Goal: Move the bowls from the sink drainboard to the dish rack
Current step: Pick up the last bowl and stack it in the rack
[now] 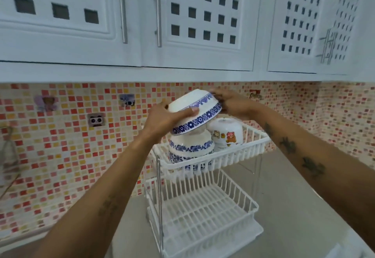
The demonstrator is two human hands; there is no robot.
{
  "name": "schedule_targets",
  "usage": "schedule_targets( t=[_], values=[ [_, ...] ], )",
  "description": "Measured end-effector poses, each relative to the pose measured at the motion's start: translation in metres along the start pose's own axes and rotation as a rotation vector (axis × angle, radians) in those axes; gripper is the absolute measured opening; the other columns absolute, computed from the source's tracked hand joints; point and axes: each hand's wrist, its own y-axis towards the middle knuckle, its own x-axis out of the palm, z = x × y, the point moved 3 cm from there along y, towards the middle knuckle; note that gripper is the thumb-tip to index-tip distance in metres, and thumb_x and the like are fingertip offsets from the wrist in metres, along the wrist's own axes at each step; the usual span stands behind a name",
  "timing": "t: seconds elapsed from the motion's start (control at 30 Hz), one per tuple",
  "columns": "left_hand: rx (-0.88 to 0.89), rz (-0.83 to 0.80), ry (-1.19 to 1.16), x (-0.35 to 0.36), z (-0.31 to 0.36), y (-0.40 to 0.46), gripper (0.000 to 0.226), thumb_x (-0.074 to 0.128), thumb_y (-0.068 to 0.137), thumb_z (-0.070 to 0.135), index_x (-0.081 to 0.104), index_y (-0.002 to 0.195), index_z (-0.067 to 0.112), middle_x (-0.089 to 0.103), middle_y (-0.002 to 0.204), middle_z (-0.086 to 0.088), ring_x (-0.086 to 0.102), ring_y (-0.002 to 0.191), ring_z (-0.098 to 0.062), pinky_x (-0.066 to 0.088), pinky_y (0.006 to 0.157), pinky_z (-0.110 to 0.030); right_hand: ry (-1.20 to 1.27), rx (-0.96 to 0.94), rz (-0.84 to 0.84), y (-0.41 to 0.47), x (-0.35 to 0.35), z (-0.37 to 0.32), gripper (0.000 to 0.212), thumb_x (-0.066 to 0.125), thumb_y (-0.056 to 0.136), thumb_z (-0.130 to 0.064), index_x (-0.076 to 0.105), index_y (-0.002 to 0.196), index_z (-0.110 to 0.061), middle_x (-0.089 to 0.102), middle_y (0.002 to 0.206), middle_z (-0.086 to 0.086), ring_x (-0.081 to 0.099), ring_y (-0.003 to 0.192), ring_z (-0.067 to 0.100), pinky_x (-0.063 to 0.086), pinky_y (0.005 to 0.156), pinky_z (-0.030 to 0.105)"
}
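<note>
A white bowl with a blue flower band (197, 111) is held upside down and tilted over the top tier of a white two-tier dish rack (239, 153). My left hand (164, 120) grips its near left rim and my right hand (233, 103) grips its far right rim. Just below it stands a stack of upside-down blue-patterned bowls (190, 148) in the rack's top tier; the held bowl seems to touch the stack's top. A white bowl with bear pictures (225, 133) sits upside down to their right. The drainboard is out of view.
The rack's lower tier (203, 213) holds nothing and stands on a grey counter (284, 197). A pink and yellow mosaic wall (71, 146) runs behind. White cabinets (182, 24) hang low overhead, with stickers and hooks on the tiles at left.
</note>
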Motion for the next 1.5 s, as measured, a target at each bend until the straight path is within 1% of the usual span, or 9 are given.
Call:
schedule_targets(
  t=[0.07,0.23,0.47,0.6,0.8,1.0,1.17,1.4,1.5],
  values=[
    [0.089,0.072,0.145,0.010,0.003,0.002,0.100,0.086,0.040,0.063,0.060,0.123,0.014,0.070,0.111,0.000,0.071,0.095,-0.019,0.062,0.080,-0.038,0.215,0.053,0.061,0.011,-0.008,0.015,0.042,0.035,0.096,0.005,0.061,0.119,-0.018,0.063,0.120,0.014,0.059,0.111,0.034,0.055,0.091,0.037],
    [0.214,0.227,0.301,0.034,0.002,0.002,0.077,0.092,0.050,0.048,0.060,0.116,0.022,0.064,0.106,0.013,0.063,0.091,-0.005,0.046,0.067,-0.009,0.358,0.135,0.139,0.031,0.002,0.032,0.041,0.043,0.092,-0.025,0.062,0.116,0.002,0.066,0.114,0.017,0.059,0.106,0.037,0.051,0.089,0.042],
    [0.131,0.394,0.402,0.046,-0.032,0.011,0.101,0.085,0.035,0.070,0.059,0.122,0.025,0.066,0.117,0.006,0.063,0.106,-0.014,0.057,0.088,-0.036,0.347,0.116,0.104,0.047,0.036,0.051,0.047,0.064,0.075,-0.048,0.070,0.106,-0.013,0.074,0.104,0.012,0.070,0.099,0.033,0.054,0.094,0.048],
    [0.096,0.407,0.397,0.053,-0.035,0.007,0.082,0.092,0.047,0.050,0.062,0.117,0.019,0.064,0.106,0.009,0.060,0.093,-0.008,0.044,0.069,-0.009,0.346,0.137,0.147,0.048,0.043,0.061,0.030,0.061,0.083,-0.039,0.070,0.093,-0.012,0.073,0.097,0.013,0.069,0.085,0.029,0.053,0.079,0.036],
    [0.036,0.436,0.370,0.057,-0.042,0.005,0.079,0.091,0.053,0.046,0.060,0.119,0.015,0.061,0.103,0.008,0.060,0.093,-0.009,0.038,0.062,-0.004,0.385,0.144,0.168,0.052,0.050,0.073,0.024,0.055,0.088,-0.032,0.063,0.071,-0.018,0.067,0.070,0.003,0.060,0.059,0.016,0.045,0.053,0.023],
    [-0.044,0.378,0.473,0.061,-0.059,0.008,0.107,0.081,0.038,0.071,0.052,0.127,0.020,0.061,0.124,0.000,0.060,0.112,-0.019,0.055,0.087,-0.032,0.452,0.214,0.146,0.047,0.059,0.098,0.025,0.060,0.083,-0.037,0.069,0.083,-0.015,0.073,0.084,0.014,0.067,0.072,0.029,0.054,0.073,0.038],
    [-0.110,0.317,0.483,0.061,-0.065,0.008,0.119,0.089,0.039,0.060,0.039,0.138,0.015,0.050,0.133,-0.003,0.054,0.120,-0.023,0.053,0.096,-0.043,0.400,0.193,0.108,0.050,0.062,0.104,0.026,0.054,0.085,-0.036,0.065,0.087,-0.014,0.072,0.092,0.016,0.066,0.082,0.030,0.052,0.079,0.042],
    [-0.168,0.226,0.406,0.063,-0.070,0.007,0.113,0.093,0.053,0.043,0.027,0.142,0.019,0.033,0.135,-0.002,0.047,0.123,-0.020,0.048,0.103,-0.038,0.375,0.215,0.053,0.049,0.068,0.105,0.043,0.047,0.075,-0.049,0.058,0.103,-0.018,0.069,0.106,0.016,0.067,0.092,0.033,0.052,0.083,0.044],
    [-0.174,0.218,0.430,0.064,-0.072,0.007,0.112,0.092,0.055,0.043,0.026,0.143,0.020,0.031,0.136,-0.001,0.045,0.123,-0.017,0.046,0.102,-0.032,0.321,0.187,0.058,0.046,0.067,0.104,0.029,0.043,0.078,-0.049,0.056,0.089,-0.025,0.066,0.109,0.014,0.064,0.099,0.033,0.050,0.091,0.047]
  ],
)
